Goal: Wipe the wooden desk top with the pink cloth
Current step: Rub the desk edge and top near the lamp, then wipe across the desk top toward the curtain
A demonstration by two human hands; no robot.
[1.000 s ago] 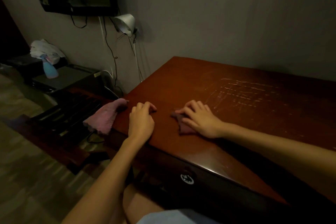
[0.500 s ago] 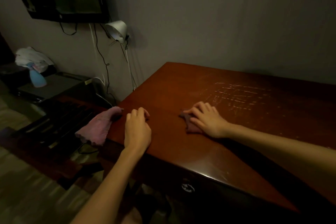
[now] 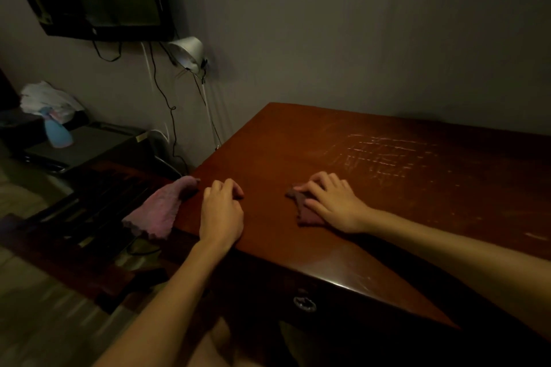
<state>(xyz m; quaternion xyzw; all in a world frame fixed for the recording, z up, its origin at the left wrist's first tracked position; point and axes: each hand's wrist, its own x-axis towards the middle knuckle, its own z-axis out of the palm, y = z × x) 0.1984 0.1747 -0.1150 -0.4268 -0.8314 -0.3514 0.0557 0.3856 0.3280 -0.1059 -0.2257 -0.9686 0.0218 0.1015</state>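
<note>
Both palms down; left hand [image 3: 222, 213] loosely curled; right hand [image 3: 335, 202] flat, fingers extended.

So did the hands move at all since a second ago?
Not visibly. The right hand still presses the dark cloth on the desk, the left hand still rests near the edge, and the pink cloth still hangs off the side. Only the view shifted a little.

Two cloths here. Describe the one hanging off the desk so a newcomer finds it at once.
Start at the wooden desk against the grey wall and go to its left edge, just beyond the left hand. There the pink cloth hangs over the edge, one tip on the top. Unlike the darker cloth under the right hand, it is lighter, untouched and mostly off the desk.
</note>
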